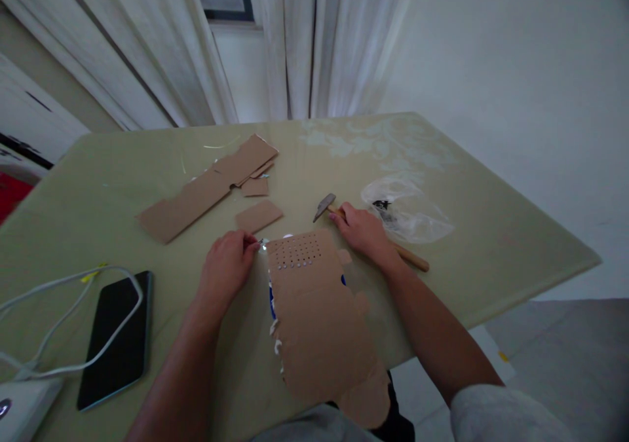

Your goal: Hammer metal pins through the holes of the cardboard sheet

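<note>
A brown cardboard sheet (319,317) lies on the table in front of me, its far end dotted with rows of small nail heads (297,255). At the sheet's far left corner my left hand (226,268) pinches a small shiny nail (263,243) between its fingertips. My right hand (363,232) grips the wooden handle of a small hammer (325,206) just below its metal head. The hammer rests low over the table, to the right of the sheet's far end. Its handle end pokes out past my wrist.
Several cardboard scraps (206,190) lie further back on the green table (491,232). A crumpled clear plastic bag (407,213) sits right of the hammer. A black phone (118,337) under a white cable (63,317) lies at the left. The table's right edge drops to the floor.
</note>
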`<state>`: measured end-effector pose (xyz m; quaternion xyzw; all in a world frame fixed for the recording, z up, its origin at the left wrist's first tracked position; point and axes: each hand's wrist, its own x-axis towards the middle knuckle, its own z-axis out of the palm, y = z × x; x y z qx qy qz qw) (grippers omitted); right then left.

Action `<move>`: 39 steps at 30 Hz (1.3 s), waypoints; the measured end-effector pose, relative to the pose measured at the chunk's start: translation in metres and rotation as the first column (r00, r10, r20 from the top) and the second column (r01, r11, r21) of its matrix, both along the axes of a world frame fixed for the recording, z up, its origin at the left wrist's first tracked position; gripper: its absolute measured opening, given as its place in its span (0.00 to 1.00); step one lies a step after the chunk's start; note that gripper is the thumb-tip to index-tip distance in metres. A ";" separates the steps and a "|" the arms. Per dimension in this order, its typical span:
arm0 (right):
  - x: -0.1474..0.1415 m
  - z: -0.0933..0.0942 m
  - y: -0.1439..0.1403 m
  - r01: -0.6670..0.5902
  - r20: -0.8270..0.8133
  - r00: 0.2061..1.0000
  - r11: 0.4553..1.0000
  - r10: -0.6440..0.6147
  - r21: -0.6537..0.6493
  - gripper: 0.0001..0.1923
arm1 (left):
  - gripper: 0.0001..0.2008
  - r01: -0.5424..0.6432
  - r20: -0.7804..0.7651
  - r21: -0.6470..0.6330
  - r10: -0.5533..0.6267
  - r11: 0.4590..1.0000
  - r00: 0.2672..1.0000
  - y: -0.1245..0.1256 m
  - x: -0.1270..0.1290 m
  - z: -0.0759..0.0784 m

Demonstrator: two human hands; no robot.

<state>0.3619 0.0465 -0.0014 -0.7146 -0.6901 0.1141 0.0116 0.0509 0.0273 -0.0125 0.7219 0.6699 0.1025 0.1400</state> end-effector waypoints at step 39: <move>-0.006 0.007 -0.002 -0.043 0.017 0.999 0.999 0.044 -0.027 0.27 | 0.05 -0.064 0.793 0.416 -0.328 0.907 0.514 -0.040 0.054 0.038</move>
